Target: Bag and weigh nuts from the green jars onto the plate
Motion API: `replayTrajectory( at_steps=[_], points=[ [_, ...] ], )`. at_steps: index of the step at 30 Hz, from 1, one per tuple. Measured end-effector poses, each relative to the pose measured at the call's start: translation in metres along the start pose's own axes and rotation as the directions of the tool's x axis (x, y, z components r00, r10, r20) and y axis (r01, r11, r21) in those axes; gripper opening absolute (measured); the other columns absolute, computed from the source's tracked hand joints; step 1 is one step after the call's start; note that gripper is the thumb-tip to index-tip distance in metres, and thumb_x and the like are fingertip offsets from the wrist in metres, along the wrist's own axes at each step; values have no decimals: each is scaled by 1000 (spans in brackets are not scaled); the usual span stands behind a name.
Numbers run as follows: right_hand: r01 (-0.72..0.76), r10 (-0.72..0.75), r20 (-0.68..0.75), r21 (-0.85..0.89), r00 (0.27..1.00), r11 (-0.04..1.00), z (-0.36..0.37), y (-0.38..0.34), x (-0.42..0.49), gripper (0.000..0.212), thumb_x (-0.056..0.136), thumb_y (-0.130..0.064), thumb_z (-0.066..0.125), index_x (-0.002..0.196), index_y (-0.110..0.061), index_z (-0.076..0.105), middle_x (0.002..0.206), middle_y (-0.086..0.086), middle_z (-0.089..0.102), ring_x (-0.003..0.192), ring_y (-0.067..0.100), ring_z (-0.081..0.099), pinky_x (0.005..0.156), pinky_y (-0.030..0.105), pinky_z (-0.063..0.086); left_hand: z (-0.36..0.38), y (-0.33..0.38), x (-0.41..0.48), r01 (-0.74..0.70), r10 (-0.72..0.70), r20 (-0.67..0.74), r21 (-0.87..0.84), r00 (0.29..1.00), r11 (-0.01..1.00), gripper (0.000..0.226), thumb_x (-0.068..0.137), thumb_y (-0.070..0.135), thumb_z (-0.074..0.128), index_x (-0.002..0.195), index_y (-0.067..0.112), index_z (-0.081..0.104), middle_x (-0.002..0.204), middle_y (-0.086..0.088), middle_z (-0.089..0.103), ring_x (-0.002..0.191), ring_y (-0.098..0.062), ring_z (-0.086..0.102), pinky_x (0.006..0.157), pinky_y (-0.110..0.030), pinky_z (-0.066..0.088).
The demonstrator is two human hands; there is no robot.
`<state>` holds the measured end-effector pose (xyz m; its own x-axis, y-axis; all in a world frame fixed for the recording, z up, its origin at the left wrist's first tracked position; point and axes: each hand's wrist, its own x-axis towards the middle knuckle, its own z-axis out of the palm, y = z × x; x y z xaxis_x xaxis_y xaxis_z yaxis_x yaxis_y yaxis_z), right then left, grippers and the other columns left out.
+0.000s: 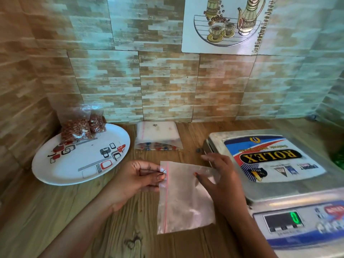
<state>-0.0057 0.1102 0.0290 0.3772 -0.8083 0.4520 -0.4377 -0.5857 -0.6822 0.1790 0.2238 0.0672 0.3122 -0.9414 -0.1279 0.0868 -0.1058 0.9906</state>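
The step in hand looks like readying a fresh bag (pixel 184 200) for filling. It is clear, empty and flat, with a red zip line down its left edge, and is held between the two hands low over the wooden tabletop (pixel 130 229), just left of the scale (pixel 270 164). The left hand (pixel 137 178) pinches the zip edge between thumb and curled fingers (pixel 161 176). The right hand (pixel 221 183) lies on the bag's far side, its thumb on the film and its other fingers fairly straight, reaching toward the scale; whether it truly grips the bag cannot be told. Two filled bags (pixel 77 127) of reddish nuts already stand at the back of the plate (pixel 78 172), to the left, so part of the task appears done. A stack of bags (pixel 158 134) leans near the wall between plate and scale. The scale's pan is bare and its display (pixel 293 217) shows a green zero. Only a green patch (pixel 339 159) shows at the right edge, possibly a jar, though too little is visible to say. The next move likely calls for pulling the zip lips apart, which needs a firm pinch on each side of the thin, slippery film, then holding the mouth open to take nuts before weighing.
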Motion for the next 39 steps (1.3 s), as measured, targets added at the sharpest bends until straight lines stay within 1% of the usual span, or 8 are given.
replayTrajectory(
  at_steps=[5, 9, 18, 24, 31, 33, 35, 39],
  points=[
    [76, -69, -63, 127, 996, 989, -24, -18, -26, 16, 74, -26, 75, 88, -27, 67, 89, -14, 63, 85, 1, 59, 68, 17, 51, 30, -2, -8, -35, 34, -12, -36, 999, 999, 14, 76, -9, 62, 82, 3, 66, 66, -6, 72, 57, -11, 68, 49, -18, 53],
    [-149, 107, 139, 344, 985, 927, -45, -31, -44, 15, 70, -15, 79, 80, -16, 69, 76, -5, 69, 68, 8, 65, 65, 31, 56, 62, -4, -11, -102, 102, 16, 4, 995, 995, 14, 72, -7, 67, 80, 4, 67, 63, -4, 71, 54, -9, 66, 47, -17, 51],
    [-235, 219, 84, 317, 972, 919, -93, -18, -67, 31, 62, -15, 86, 73, -16, 57, 66, 2, 64, 55, 12, 59, 51, 24, 50, 136, -7, -6, -315, 315, 29, 175, 949, 933, 30, 60, 2, 79, 64, 18, 53, 47, 1, 60, 45, -11, 62, 46, -25, 50],
    [-276, 288, 12, 320, 958, 906, -144, 8, -77, 25, 74, 3, 73, 75, -17, 59, 74, -4, 67, 61, 10, 64, 58, 28, 56, 186, -9, -5, -395, 375, 132, 194, 917, 898, 15, 60, 26, 74, 66, 36, 64, 73, 3, 72, 61, -18, 70, 60, -33, 55],
    [-196, 195, -88, -6, 977, 981, -204, 55, -87, 35, 75, -1, 66, 77, -35, 71, 80, -15, 62, 76, 4, 59, 62, 13, 47, 260, 1, -8, -663, 555, 380, 554, 740, 504, 22, 78, 9, 71, 97, 20, 74, 118, 22, 55, 101, 5, 57, 82, -10, 48],
    [-224, 221, -47, -56, 974, 973, -222, 63, -88, 20, 72, -19, 77, 88, -30, 70, 88, -18, 58, 75, 3, 58, 65, 15, 48, 284, 4, -8, -647, 506, 418, 602, 755, 468, 30, 81, 10, 70, 109, 22, 69, 119, 27, 49, 100, 2, 59, 86, -7, 45],
    [-246, 246, -18, -100, 969, 964, -234, 70, -89, 33, 65, -29, 82, 87, -37, 58, 93, -21, 52, 79, 2, 56, 66, 14, 47, 301, 7, -8, -642, 472, 445, 619, 761, 452, 37, 82, 9, 69, 115, 23, 65, 123, 27, 46, 92, -2, 63, 83, -6, 45],
    [-229, 212, -100, -216, 972, 949, -267, 95, -92, 34, 76, -7, 68, 81, -37, 54, 91, -16, 57, 78, 7, 60, 64, 26, 53, 340, 16, -3, -660, 442, 497, 641, 746, 392, 44, 84, 5, 62, 123, 26, 59, 132, 26, 44, 85, 6, 59, 83, -14, 49]
  ],
)
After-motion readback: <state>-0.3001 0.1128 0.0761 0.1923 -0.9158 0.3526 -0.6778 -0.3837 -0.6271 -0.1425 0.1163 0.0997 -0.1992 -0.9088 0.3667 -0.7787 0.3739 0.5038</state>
